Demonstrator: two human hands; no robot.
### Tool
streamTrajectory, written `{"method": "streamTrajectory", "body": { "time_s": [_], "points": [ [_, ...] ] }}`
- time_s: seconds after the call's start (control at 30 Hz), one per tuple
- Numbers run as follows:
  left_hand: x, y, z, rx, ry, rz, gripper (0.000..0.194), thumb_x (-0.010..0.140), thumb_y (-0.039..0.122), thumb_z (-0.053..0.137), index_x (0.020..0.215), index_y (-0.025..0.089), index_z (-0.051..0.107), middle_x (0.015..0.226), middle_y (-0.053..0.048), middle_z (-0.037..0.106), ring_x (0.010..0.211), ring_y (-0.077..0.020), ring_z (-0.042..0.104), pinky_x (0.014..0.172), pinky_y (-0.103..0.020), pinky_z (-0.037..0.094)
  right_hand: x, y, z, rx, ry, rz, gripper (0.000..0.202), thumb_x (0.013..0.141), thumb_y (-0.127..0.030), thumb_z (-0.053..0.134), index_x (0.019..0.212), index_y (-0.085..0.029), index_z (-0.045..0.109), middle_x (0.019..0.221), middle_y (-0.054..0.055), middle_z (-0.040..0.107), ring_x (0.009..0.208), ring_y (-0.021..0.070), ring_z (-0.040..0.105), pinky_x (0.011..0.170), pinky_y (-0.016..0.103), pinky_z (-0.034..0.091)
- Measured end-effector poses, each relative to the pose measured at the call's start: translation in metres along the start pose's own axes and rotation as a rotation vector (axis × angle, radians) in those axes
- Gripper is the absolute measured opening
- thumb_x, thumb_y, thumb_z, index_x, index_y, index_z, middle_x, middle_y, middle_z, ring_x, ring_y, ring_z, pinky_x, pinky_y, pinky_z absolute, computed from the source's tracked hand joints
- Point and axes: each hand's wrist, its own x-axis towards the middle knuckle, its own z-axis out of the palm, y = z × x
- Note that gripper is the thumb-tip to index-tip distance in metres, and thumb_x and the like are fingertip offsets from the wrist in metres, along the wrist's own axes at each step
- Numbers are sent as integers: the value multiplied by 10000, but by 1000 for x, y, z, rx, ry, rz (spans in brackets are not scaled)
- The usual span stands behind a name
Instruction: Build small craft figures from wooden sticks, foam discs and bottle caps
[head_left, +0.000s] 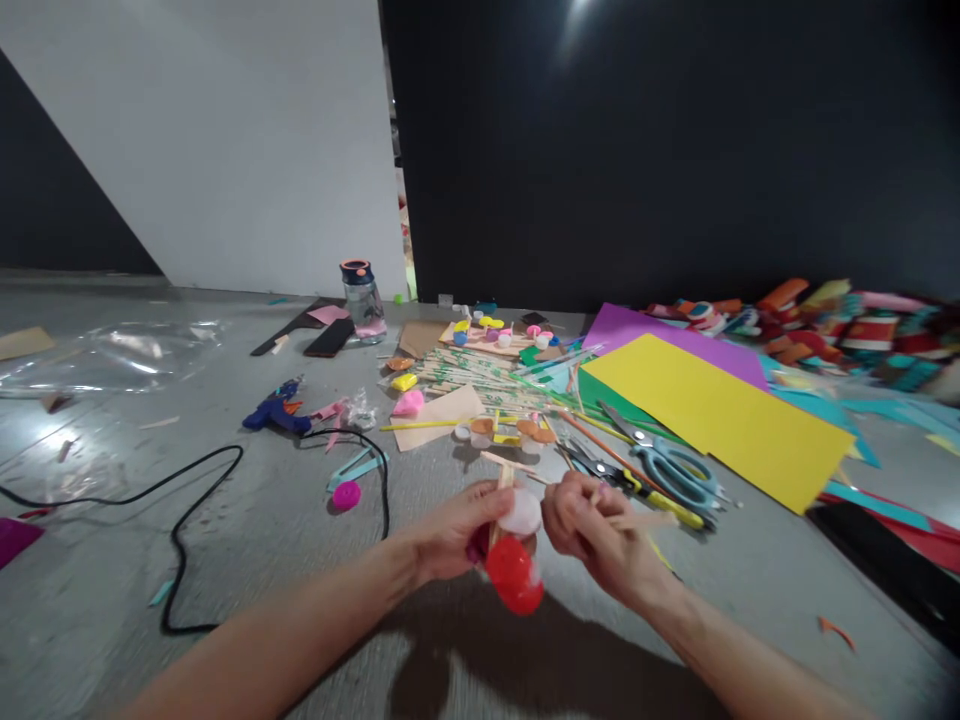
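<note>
My left hand (466,532) grips a small craft piece made of wooden sticks with round plastic caps on it. A white cap (520,511) sits at its upper right, and a red cap (512,578) hangs lower down. Close beside it, my right hand (592,530) is closed around a pale wooden stick (649,520), whose end sticks out to the right. A little purple shows between the right fingers, too small to name. Just beyond the hands lie clear and orange caps on sticks (525,432).
A blue glue gun (277,412) lies left with its black cord (178,545). Scissors (671,465) and yellow-handled pliers (660,503) rest right, near a yellow sheet (712,420). Wrapped sticks (472,375) are heaped in the middle. A water bottle (364,308) stands behind.
</note>
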Motion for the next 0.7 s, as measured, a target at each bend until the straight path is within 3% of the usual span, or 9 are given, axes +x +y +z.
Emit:
{"method": "streamTrajectory", "body": {
  "time_s": [0.1,0.23,0.33,0.4,0.57,0.7],
  "points": [
    [1,3,-2,0,32,43,620,576,709,807,656,139,578,577,-4,537,524,-105,503,512,-231,369,6,-2,-9,80,69,-6,393,960,-421,588,653,-215,455,534,-67,397,437,84,280,426,228,219],
    [4,2,-2,23,147,44,581,648,674,792,804,139,627,578,27,522,447,-61,411,431,-200,273,6,-5,-16,-195,59,76,266,954,-399,605,801,-182,632,677,-10,575,451,76,423,451,240,285],
    [7,0,-1,21,283,59,587,622,680,804,819,165,602,552,54,498,402,-48,360,372,-181,200,1,-3,-15,-271,92,142,262,940,-436,612,897,-183,666,649,-34,518,459,75,382,442,233,247],
    [9,-2,0,18,359,82,601,591,682,819,809,173,584,566,50,528,403,-55,392,354,-171,222,-1,-2,-14,-324,106,160,292,940,-466,602,905,-185,674,611,-49,456,487,86,345,452,235,238],
    [13,-6,-3,6,379,158,554,640,620,828,858,182,567,604,55,563,428,-67,453,348,-165,312,-4,-4,-9,-540,73,83,200,902,-408,656,887,-209,666,706,-27,509,628,122,414,561,248,337],
    [13,-5,-4,-28,392,182,545,639,610,834,816,165,575,600,51,570,439,-61,467,361,-162,341,-6,-6,-8,-645,24,82,179,924,-382,622,852,-218,619,665,-45,451,610,125,391,564,253,325]
  ]
}}
